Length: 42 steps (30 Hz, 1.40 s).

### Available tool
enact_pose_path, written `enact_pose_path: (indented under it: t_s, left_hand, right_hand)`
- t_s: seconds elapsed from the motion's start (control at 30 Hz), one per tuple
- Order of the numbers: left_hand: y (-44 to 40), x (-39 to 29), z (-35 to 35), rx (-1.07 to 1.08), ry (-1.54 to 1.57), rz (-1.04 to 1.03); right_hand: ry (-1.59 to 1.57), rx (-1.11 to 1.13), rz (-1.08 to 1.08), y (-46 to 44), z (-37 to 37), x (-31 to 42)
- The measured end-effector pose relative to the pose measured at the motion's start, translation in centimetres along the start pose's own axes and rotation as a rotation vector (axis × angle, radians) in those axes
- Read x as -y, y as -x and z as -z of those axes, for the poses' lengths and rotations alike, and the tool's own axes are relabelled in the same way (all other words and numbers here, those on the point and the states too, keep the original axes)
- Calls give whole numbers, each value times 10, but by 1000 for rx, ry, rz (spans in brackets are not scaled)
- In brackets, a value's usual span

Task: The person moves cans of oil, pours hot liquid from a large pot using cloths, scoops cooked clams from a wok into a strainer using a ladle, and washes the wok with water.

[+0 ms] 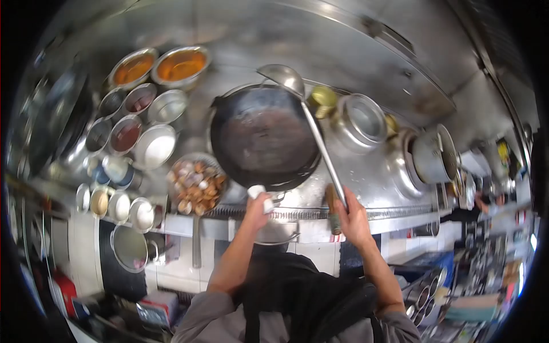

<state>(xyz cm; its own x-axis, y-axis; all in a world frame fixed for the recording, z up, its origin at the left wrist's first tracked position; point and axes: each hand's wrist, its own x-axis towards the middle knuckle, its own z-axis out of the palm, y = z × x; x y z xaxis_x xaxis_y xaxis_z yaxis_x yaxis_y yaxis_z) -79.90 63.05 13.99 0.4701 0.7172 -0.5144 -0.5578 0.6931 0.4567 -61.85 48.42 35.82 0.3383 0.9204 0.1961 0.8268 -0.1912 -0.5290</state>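
A large dark wok (pixel 266 134) sits in the middle of the steel range, with a thin sheen inside it. My left hand (pixel 258 212) is closed on a folded white cloth (pixel 257 192) at the wok's near rim, beside its loop handle (pixel 278 198). Closed around the end of a long steel ladle (pixel 321 146) is my right hand (pixel 353 222). The ladle's bowl is over the wok's far right rim. Left of the wok, a long-handled strainer (pixel 196 228) bears a heap of what look like clams (pixel 197 188).
Two bowls of orange liquid (pixel 182 66) stand at the back left, above several seasoning bowls (pixel 155 146). Right of the wok are stacked metal pots (pixel 364 123) and a deep pot (pixel 437 157). A brush-like wooden tool (pixel 333 211) lies near my right hand.
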Motion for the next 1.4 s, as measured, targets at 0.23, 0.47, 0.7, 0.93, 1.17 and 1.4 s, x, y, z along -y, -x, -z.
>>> enact_pose_path:
  t_s: [0.23,0.47,0.7,0.93,1.17,1.4]
  left_hand:
    - [-11,-12,1,26,-250,72]
    - [31,-30,29,-317,-556,-83]
    - [103,-38,21,-557,-608,-248]
    - [81,-42,93,-510,-806,-199]
    - [99,-28,145,-507,-1330,-362]
    - [103,-10,178,-568,-1620,-148]
  right_hand:
    - [-151,-242,-358,-38,67,-146]
    - [-813,-265,-371,-228,138,-244]
    - [-408,-546,-624,-251,254,-409]
    - [-95,-777,-385,-156,261,-403]
    - [-142,-815,-525,-101,275,-389]
    - [179,-715,-607,-124,287,-442]
